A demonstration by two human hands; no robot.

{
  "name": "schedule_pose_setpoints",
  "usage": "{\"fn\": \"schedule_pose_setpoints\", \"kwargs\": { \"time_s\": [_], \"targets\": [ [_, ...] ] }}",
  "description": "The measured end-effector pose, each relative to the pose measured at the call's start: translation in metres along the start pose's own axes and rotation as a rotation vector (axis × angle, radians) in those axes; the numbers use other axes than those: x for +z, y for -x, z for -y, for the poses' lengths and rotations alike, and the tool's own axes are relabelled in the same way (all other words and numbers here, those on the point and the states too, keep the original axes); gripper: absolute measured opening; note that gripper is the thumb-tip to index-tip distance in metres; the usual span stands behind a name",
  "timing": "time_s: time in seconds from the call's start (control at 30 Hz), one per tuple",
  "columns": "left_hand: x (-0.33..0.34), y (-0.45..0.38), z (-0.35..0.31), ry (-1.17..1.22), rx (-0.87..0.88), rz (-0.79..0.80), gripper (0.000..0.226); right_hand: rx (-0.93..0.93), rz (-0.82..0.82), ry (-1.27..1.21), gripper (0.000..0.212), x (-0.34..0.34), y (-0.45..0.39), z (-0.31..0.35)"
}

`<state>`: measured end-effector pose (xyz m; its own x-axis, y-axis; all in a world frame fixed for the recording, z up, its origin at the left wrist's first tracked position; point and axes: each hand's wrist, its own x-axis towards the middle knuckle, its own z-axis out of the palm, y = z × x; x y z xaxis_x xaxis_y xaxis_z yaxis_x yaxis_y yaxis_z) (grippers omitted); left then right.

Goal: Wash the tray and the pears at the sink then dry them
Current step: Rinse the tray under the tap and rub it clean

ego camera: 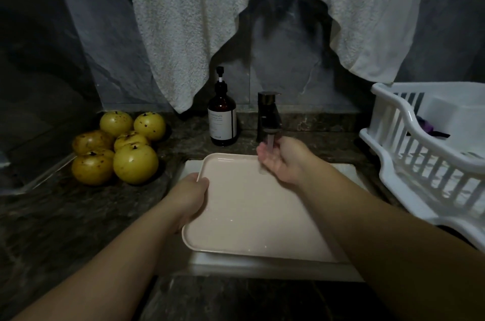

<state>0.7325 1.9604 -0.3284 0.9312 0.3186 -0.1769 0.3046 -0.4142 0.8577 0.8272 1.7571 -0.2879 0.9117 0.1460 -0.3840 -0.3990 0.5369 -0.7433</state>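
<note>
A dark, mottled stone countertop point(78, 229) runs along a grey slab wall, dimly lit, with a white sink point(262, 269) sunk into its middle. White towels point(183, 19) hang down the wall above the back edge. At that back edge stand an amber pump bottle point(222, 116) and, just to its right, a dark faucet point(269, 117) with water running.

A pale pink tray point(249, 215) lies over the sink, covering most of the basin. The left hand point(190, 198) grips the tray's left rim, thumb over the top. The right hand point(282, 162) is cupped, palm up and fingers relaxed, under the stream above the tray's far right corner, holding nothing.

Six yellow pears point(119, 146) cluster on the countertop toward its back left corner, well apart from the tray. A white dish rack point(420, 160) crowds the sink's right edge.
</note>
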Motion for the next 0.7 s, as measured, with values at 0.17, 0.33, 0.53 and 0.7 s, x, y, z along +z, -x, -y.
{"fn": "schedule_pose_setpoints", "kwargs": {
  "time_s": [0.17,0.33,0.53,0.7],
  "targets": [
    [-0.001,-0.003,0.004,-0.05,0.008,-0.007,0.035,0.146,0.038,-0.153,0.026,0.014,-0.007,-0.011],
    [0.0,-0.006,0.006,-0.078,0.028,-0.029,0.036,0.069,0.017,0.179,0.028,0.016,-0.02,-0.015],
    [0.002,-0.011,0.008,-0.096,0.031,-0.045,0.036,-0.049,0.001,0.35,0.026,0.014,-0.032,-0.018],
    [0.004,-0.013,0.008,-0.087,0.036,-0.052,0.034,-0.041,0.033,0.189,0.029,0.012,-0.034,-0.012]
  ]
}}
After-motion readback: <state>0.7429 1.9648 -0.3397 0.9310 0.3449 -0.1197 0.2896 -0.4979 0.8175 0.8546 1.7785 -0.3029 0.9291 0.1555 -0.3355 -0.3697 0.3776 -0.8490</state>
